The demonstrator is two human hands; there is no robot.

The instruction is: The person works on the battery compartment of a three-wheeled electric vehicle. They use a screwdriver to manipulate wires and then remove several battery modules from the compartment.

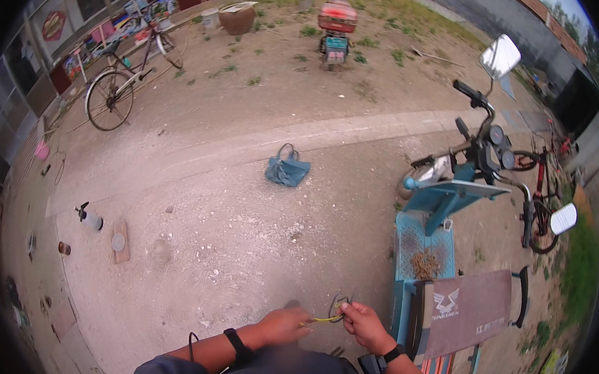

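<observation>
Between my two hands, close to my body, runs a thin yellow wire (327,320). Its far left end meets the fingertips of my left hand (282,327), which is slightly blurred and palm down. My right hand (366,327) pinches a small dark coil of cord or wire (333,311) between thumb and fingers, together with the yellow strand. What the coil is made of cannot be told. Just right of my right hand stands a blue motor tricycle (401,300) with a brown seat (474,314) bearing writing.
A blue handbag (287,173) lies on the gritty ground ahead. To the left are a spray bottle (91,218), a wooden board (120,249) and a small can (64,248). Farther off stand a bicycle (110,99), a brown pot (237,21) and a red motorcycle (337,17).
</observation>
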